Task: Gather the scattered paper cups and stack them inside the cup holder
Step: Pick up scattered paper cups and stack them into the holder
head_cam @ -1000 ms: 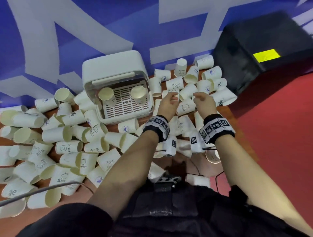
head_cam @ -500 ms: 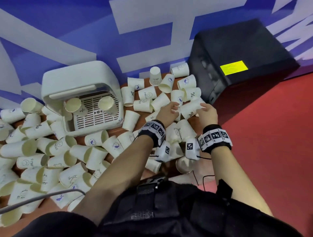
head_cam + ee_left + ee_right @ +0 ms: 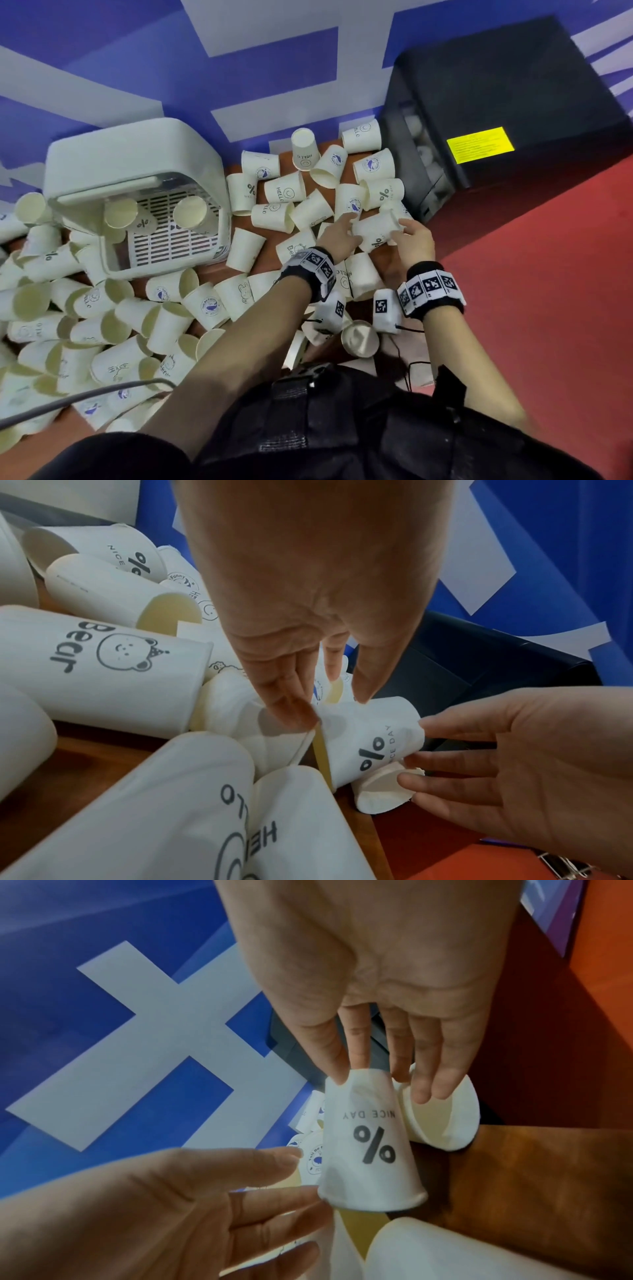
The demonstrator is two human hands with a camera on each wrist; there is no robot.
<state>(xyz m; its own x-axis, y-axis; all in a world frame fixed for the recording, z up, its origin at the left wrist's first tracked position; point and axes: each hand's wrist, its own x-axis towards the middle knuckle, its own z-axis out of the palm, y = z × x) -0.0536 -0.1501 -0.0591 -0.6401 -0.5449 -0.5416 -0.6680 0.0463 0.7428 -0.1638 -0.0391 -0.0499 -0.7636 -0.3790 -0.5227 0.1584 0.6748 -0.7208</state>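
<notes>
A white paper cup [image 3: 375, 231] printed "% NICE DAY" lies on its side between my hands near the table's right edge. My right hand [image 3: 400, 229] pinches its base with thumb and fingers [image 3: 337, 1069]. My left hand [image 3: 346, 222] reaches to its open end with straight fingers [image 3: 291, 707], the thumb over the cup's side; a firm hold is not visible. In the wrist views the same cup [image 3: 369, 1137] [image 3: 369, 737] points its rim towards my left hand [image 3: 291, 1175]. The white cup holder [image 3: 137, 164] stands at the back left with two cups [image 3: 120, 212] in it.
Several loose paper cups [image 3: 284, 192] litter the brown table [image 3: 209, 274], densest at the left [image 3: 102, 325]. A black box [image 3: 513, 102] stands right of the table on the red floor [image 3: 548, 308]. A blue and white wall lies behind. A grey cable [image 3: 68, 401] crosses the lower left.
Both hands moved right and forward through the pile to the "%" cup. My right hand has taken hold of its base, and the head view has swung towards the right.
</notes>
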